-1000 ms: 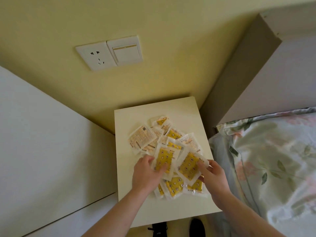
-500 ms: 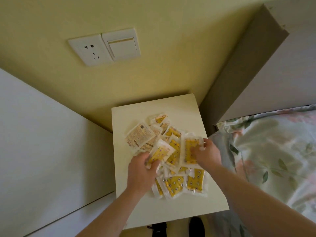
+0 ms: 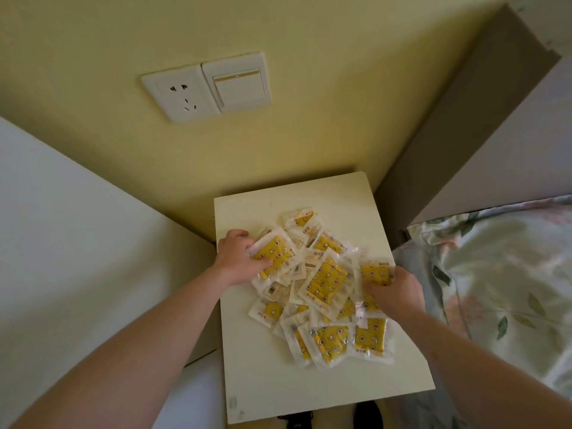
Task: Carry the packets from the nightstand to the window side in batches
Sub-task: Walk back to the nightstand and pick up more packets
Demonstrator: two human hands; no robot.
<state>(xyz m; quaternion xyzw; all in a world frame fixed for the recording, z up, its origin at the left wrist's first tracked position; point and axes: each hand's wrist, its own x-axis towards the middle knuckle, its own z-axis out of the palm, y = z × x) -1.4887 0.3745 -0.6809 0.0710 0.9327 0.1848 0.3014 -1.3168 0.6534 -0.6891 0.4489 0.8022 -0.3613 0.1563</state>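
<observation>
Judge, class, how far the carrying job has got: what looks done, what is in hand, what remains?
Done: nothing visible; the packets all lie heaped on the nightstand, and the window side is out of view. In hand: the left hand grips a yellow packet at the heap's left edge, while the right hand takes a grip on packets at its right edge. Left: lifting this batch, carrying it over, then returning for the rest.

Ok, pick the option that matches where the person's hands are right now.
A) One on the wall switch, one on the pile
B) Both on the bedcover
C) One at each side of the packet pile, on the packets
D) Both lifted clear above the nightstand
C: the left hand grips a yellow packet at the pile's left edge, and the right hand holds packets at its right edge, all on the nightstand.
</observation>
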